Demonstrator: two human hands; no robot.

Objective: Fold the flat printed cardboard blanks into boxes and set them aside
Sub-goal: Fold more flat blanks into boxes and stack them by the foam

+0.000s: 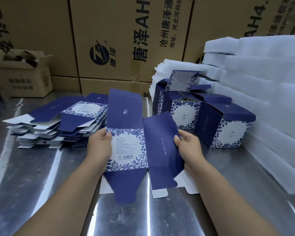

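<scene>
Only thumbs point(108, 134) show: left hand point(100, 146), right hand point(189, 148) grip the blank point(126, 149).

Blank point(126, 147), 6 o'clock: thin printed cardboard; navy and floral face was smooth and near matt, reverse flaps showed bare white.
Stack of blanks point(58, 120), 10 o'clock: same card and finish.
Folded boxes point(228, 126), 2 o'clock: same card, matt.
Table point(32, 176): sheet metal, was polished and mirror-bright, streaked and scuffed.
Foam sheets point(262, 82), 3 o'clock: white foamed plastic, looked soft and matt.
Cartons point(117, 40), 12 o'clock: brown corrugated board, dull, black print; tape point(134, 80) shone glossy.
</scene>
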